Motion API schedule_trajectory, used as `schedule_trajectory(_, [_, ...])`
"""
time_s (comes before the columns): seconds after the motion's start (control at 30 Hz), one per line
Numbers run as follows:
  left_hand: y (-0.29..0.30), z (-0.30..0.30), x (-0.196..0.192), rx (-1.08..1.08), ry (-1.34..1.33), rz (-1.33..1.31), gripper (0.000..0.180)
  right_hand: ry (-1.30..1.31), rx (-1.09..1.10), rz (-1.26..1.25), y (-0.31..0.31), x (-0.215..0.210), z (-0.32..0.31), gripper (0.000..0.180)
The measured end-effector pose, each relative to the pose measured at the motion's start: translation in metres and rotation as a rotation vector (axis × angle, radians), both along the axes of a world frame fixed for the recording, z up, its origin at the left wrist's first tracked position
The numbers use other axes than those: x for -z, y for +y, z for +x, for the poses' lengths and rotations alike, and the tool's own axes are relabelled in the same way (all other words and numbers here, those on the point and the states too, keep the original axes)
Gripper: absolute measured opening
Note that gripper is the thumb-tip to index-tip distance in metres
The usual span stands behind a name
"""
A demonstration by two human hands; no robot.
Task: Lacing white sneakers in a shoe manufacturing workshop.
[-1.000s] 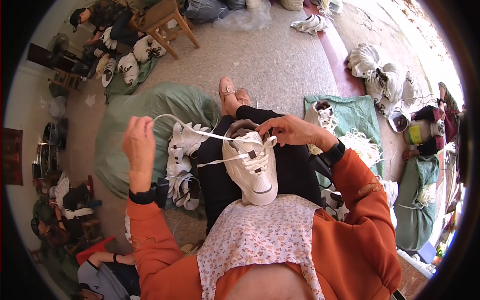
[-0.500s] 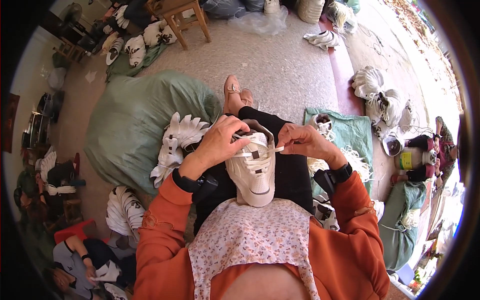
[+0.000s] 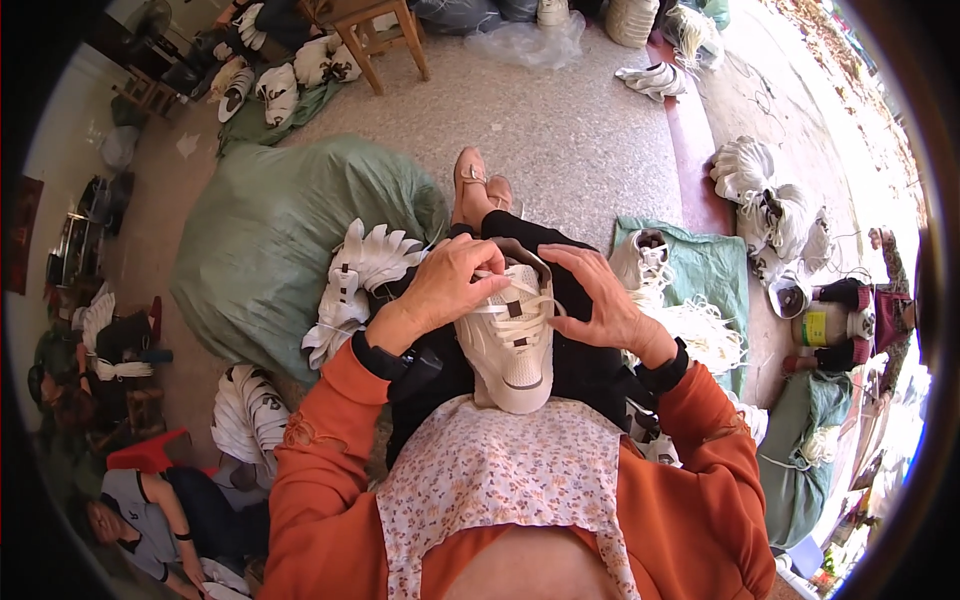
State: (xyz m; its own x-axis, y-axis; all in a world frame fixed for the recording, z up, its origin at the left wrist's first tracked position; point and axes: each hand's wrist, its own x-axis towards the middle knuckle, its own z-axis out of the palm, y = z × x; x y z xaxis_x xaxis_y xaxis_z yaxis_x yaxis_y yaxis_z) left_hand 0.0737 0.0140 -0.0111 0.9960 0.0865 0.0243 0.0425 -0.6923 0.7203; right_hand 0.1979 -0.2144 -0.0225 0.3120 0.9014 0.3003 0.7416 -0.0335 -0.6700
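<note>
A cream sneaker (image 3: 521, 369) lies on my lap, its toe toward me, with flat pale laces (image 3: 520, 327) crossing over the tongue. My left hand (image 3: 452, 287) is closed at the upper left of the shoe, thumb and fingers pinching near the top eyelets. Just what the fingertips grip there is partly hidden. On the other side my right hand (image 3: 604, 305) is open, fingers spread, its thumb close to the shoe's right side near the laces. No lace shows between the right fingers.
A large green sack (image 3: 290, 250) bulges at left, with a bunch of white shoe uppers (image 3: 365, 262) beside it. A green cloth (image 3: 705, 262) at right carries a sneaker and loose laces (image 3: 708, 335). A wooden stool (image 3: 372, 30) stands far off. Another person (image 3: 160, 510) sits at lower left.
My right hand has let go of the lace end it pinched and spread its fingers beside the shoe. My left hand stays at the shoe's upper left.
</note>
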Motion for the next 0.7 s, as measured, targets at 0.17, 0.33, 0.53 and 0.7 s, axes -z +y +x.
schedule_trajectory(0.17, [0.001, 0.009, -0.002, 0.023, -0.394, 0.431, 0.018, 0.309, -0.098, -0.049, 0.002, 0.008, 0.009, 0.054])
schedule_trajectory(0.33, [0.023, 0.006, -0.028, -0.228, -0.597, 0.693, 0.019, 0.276, -0.040, -0.018, 0.023, 0.015, 0.007, 0.029])
schedule_trajectory(0.53, [0.014, -0.043, -0.024, -0.410, -0.650, 0.526, 0.013, -0.087, -0.005, -0.066, 0.040, 0.008, -0.002, 0.012])
schedule_trajectory(0.7, [-0.012, -0.111, 0.005, -0.443, 0.292, -0.792, 0.037, -0.110, 0.037, 0.048, 0.044, 0.007, -0.013, 0.008])
